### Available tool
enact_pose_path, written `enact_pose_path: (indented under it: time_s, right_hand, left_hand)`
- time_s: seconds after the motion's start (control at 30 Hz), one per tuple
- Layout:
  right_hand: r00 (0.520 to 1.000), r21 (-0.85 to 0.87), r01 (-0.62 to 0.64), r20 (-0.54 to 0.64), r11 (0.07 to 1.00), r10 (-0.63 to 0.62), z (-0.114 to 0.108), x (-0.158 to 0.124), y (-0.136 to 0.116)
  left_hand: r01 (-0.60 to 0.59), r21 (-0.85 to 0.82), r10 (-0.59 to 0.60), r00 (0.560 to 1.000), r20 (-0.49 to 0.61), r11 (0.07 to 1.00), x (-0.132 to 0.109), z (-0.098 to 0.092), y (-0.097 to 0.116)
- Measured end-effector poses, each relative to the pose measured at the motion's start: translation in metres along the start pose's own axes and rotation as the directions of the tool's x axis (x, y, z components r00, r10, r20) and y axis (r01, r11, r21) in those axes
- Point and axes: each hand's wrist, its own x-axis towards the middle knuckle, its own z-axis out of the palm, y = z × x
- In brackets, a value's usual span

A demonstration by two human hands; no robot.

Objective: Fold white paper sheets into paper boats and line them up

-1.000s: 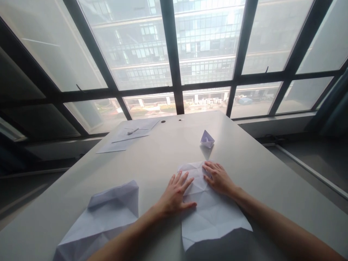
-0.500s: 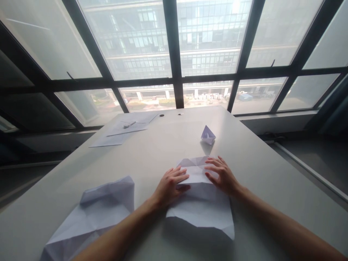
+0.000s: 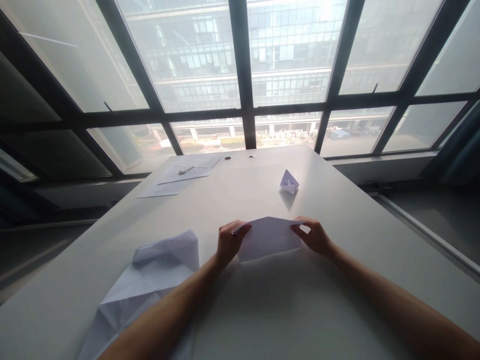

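Between my two hands is a folded sheet of paper (image 3: 269,239), white and shaded on the side facing me, with a low peak at its top edge. My left hand (image 3: 231,241) pinches its left side between thumb and fingers. At the right corner my right hand (image 3: 311,236) grips it the same way, thumb in front. Beyond them stands a small folded paper boat (image 3: 289,183) with a pointed peak. A larger creased sheet of paper (image 3: 161,270) lies to the left, partly covered by my left forearm.
The white table (image 3: 232,205) reaches to the large windows. Flat sheets of paper (image 3: 161,187) lie at its far left, with a small white object (image 3: 185,170) on them. Two round holes are near the far edge. A dark curtain (image 3: 455,150) hangs at the right.
The paper, spread out under my flat hands before, is now held up at both sides, its near part no longer lying toward me. Both hands went from spread fingers to pinching.
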Motion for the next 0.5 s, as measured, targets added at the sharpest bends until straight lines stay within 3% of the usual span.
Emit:
enact_pose_path:
  time_s: [0.07,0.17,0.27,0.33,0.37,0.43,0.5]
  right_hand:
    - [0.99,0.027,-0.097,-0.095,0.995,0.099,0.006,-0.003,0.002]
    - [0.938,0.133,-0.214,-0.248,0.968,0.241,0.014,-0.006,0.004]
    - [0.91,0.253,-0.288,-0.23,0.924,0.346,0.017,-0.003,0.006]
    - [0.897,0.294,-0.338,-0.186,0.894,0.4,0.017,0.0,0.006]
    - [0.891,0.292,-0.361,-0.172,0.885,0.421,0.017,0.001,0.006]
    - [0.881,0.239,-0.401,-0.165,0.884,0.444,0.017,0.002,0.005]
    - [0.879,0.146,-0.426,-0.165,0.893,0.446,0.018,0.002,0.003]
  left_hand:
    - [0.091,-0.081,-0.093,0.995,-0.023,0.993,-0.001,0.003,0.0]
    - [0.224,-0.261,-0.227,0.974,0.019,0.939,-0.003,0.011,0.0]
    - [0.315,-0.396,-0.286,0.949,0.134,0.862,-0.002,0.021,0.0]
    - [0.369,-0.398,-0.317,0.929,0.192,0.84,-0.001,0.024,-0.002]
    - [0.369,-0.364,-0.327,0.929,0.173,0.856,0.0,0.025,-0.004]
    - [0.296,-0.22,-0.296,0.955,0.033,0.929,0.001,0.025,-0.005]
    - [0.159,-0.026,-0.161,0.978,-0.129,0.987,0.002,0.022,-0.003]
